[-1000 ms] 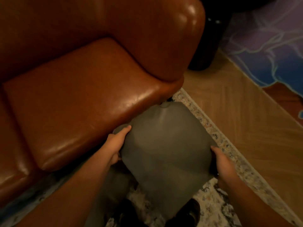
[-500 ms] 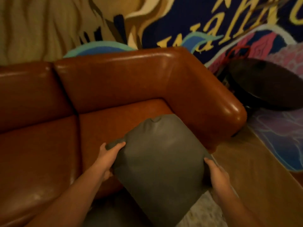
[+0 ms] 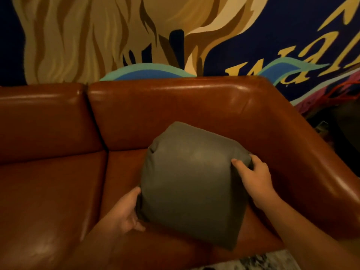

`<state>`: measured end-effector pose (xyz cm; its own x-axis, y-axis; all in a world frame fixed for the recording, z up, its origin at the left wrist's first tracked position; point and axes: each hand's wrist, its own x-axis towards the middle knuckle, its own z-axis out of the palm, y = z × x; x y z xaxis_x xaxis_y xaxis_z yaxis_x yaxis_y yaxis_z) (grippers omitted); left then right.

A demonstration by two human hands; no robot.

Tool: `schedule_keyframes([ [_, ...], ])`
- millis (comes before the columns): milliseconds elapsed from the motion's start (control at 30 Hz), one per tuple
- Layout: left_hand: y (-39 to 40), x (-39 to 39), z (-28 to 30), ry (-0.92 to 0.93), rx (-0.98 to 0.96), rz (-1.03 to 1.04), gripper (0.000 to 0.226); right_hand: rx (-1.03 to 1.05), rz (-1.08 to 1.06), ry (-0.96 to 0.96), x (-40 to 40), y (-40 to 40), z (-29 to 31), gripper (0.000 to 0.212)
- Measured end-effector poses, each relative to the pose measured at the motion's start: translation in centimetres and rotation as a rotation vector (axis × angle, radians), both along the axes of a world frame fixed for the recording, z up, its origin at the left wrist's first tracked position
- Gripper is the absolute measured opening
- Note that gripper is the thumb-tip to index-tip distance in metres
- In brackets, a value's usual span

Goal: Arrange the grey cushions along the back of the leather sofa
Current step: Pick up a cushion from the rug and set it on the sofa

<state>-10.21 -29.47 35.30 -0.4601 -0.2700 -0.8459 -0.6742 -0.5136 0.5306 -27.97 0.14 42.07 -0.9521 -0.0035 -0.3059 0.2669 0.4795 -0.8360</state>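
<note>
Now grey cushion (image 3: 191, 184) between both hands' fingers (image 3: 240, 165) (over sofa (image 3: 175, 114) seat).

A painted mural (image 3: 116, 36) covers the far wall, with flowing tan and cream shapes on the left and yellow lettering (image 3: 292, 61) on dark blue to the right. A teal and blue band (image 3: 148, 72) shows low on the wall. A patterned rug (image 3: 263, 261) edges the near floor. The light is dim and warm.
</note>
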Motion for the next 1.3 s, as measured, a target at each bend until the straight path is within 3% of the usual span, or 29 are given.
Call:
schedule_keyframes([
  [167,2.0,-7.5,-2.7,-0.018,0.071,0.293,0.047,0.119,0.141,0.087,-8.8,-2.1,-1.2,0.073],
  [467,3.2,-18.3,-7.9,0.239,0.158,0.666,0.045,0.138,0.336,0.288,-21.3,-5.8,-4.3,0.067],
  [633,4.0,-19.6,-12.2,0.228,0.170,0.697,0.047,0.120,0.340,0.297,-23.0,-5.9,-6.6,0.062],
  [800,4.1,-18.8,-14.4,0.121,0.150,0.650,0.045,0.112,0.353,0.327,-22.0,-5.5,-8.2,0.072],
  [1033,3.1,-18.0,-13.2,-0.048,0.060,0.466,0.044,0.175,0.352,0.344,-21.5,-5.4,-7.8,0.081],
  [1300,2.8,-15.4,-9.4,-0.094,-0.023,0.318,0.016,0.349,0.364,0.326,-20.0,-4.6,-5.5,0.082],
])
